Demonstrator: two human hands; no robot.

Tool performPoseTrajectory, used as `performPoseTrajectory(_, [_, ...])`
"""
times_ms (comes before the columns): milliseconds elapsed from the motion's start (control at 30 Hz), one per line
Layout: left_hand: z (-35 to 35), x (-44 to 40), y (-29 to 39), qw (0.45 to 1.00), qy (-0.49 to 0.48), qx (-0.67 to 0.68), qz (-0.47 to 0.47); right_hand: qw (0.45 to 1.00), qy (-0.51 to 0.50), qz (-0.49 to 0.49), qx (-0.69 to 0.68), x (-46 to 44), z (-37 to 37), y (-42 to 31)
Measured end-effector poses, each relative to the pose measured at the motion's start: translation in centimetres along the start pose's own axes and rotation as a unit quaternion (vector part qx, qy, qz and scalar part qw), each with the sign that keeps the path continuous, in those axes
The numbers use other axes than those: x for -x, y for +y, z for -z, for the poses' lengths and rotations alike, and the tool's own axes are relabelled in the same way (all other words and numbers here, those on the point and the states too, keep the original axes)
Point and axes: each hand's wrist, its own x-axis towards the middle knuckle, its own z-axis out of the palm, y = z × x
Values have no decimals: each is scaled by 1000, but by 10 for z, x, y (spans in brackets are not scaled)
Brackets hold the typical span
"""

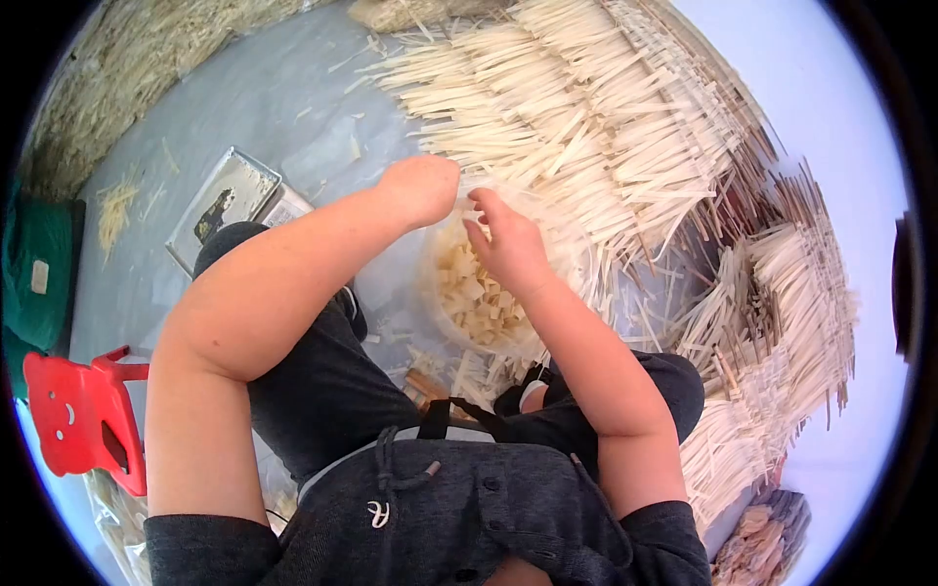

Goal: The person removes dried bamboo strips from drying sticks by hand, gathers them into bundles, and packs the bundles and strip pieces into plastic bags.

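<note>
Between my knees stands a round, clear plastic container (437, 293), which may be a tub or an open bag. Short, pale yellow flat pieces (479, 298) fill its lower part. My left hand (422, 188) is closed at the container's far left rim. Its fingertips are turned away from view, so what it holds cannot be made out. Over the right side of the container is my right hand (510, 242), its thumb and fingers bent but apart, with nothing visible between them. The two hands are close together without touching.
Long pale strips (586, 127) lie in thick rows from the far side round to the right. A scale with a metal tray (234, 195) sits beyond my left knee. A red plastic chair (83, 420) stands at left, near a green bag (39, 264). More strips (147, 78) are piled far left.
</note>
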Motion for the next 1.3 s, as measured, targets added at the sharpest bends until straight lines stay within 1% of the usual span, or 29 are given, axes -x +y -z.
performPoseTrajectory(133, [7, 5, 4, 999, 8, 33, -30, 1000, -4, -9, -17, 3, -14, -3])
performPoseTrajectory(200, [8, 5, 5, 999, 7, 26, -39, 996, -54, -71, -19, -4, -18, -2])
performPoseTrajectory(233, [6, 4, 3, 999, 4, 26, -40, 996, -53, -74, -21, -4, -20, -2])
performPoseTrajectory(300, [6, 3, 0, 995, 0, 80, -56, 973, -150, -114, 135, -3, -20, -1])
performPoseTrajectory(333, [7, 3, 1, 995, -2, 79, -60, 973, -148, -118, 136, -2, -22, 2])
performPoseTrajectory(400, [14, 6, 3, 991, -15, 125, -38, 967, -190, -94, 140, 0, -29, 11])
performPoseTrajectory(433, [19, 9, 4, 991, -17, 124, -40, 967, -189, -97, 139, 0, -30, 14])
performPoseTrajectory(500, [32, 16, 3, 996, -32, 76, -25, 986, -149, -61, 52, 1, -33, 19])
performPoseTrajectory(533, [40, 18, 3, 996, -35, 76, -26, 985, -150, -64, 50, 0, -28, 10])
performPoseTrajectory(567, [50, 19, 3, 991, -129, 28, -5, 985, -155, -57, 47, -3, -22, -2])
performPoseTrajectory(600, [53, 19, 4, 975, -220, -21, 15, 985, -159, -51, 44, -4, -20, -12])
performPoseTrajectory(633, [49, 18, 2, 975, -222, -24, 11, 985, -156, -56, 44, 0, -25, -16])
performPoseTrajectory(700, [43, 18, -1, 943, -305, 120, 60, 966, -233, -30, 109, 8, -36, -22])
performPoseTrajectory(733, [43, 18, -1, 942, -308, 117, 57, 966, -232, -34, 108, 11, -42, -20])
performPoseTrajectory(800, [47, 21, 0, 932, -295, 205, 56, 942, -279, 18, 184, 18, -55, -11])
performPoseTrajectory(833, [46, 22, -1, 931, -300, 203, 52, 943, -279, 12, 182, 19, -57, -4])
performPoseTrajectory(900, [46, 20, -7, 925, -272, 254, 76, 954, -257, -21, 151, 12, -54, 12])
performPoseTrajectory(933, [45, 20, -6, 926, -273, 252, 71, 955, -253, -26, 153, 8, -46, 15])
performPoseTrajectory(1000, [44, 21, -7, 923, -255, 278, 70, 968, -230, -100, 3, 2, -25, 15])
performPoseTrajectory(1033, [43, 22, -6, 922, -255, 281, 71, 967, -233, -100, 4, 4, -16, 7])
performPoseTrajectory(1100, [42, 24, -2, 928, -248, 269, 65, 973, -223, -29, 60, 16, -1, -14])
performPoseTrajectory(1133, [42, 24, -1, 929, -249, 267, 63, 973, -222, -31, 61, 24, -9, -12])
performPoseTrajectory(1200, [41, 21, 2, 929, -255, 264, 49, 962, -191, 67, 183, 38, -35, 0])
performPoseTrajectory(1233, [41, 19, 3, 930, -255, 261, 45, 963, -187, 64, 186, 37, -39, 4])
performPoseTrajectory(1300, [39, 19, 4, 929, -240, 274, 62, 966, -146, 42, 211, 30, -42, 11])
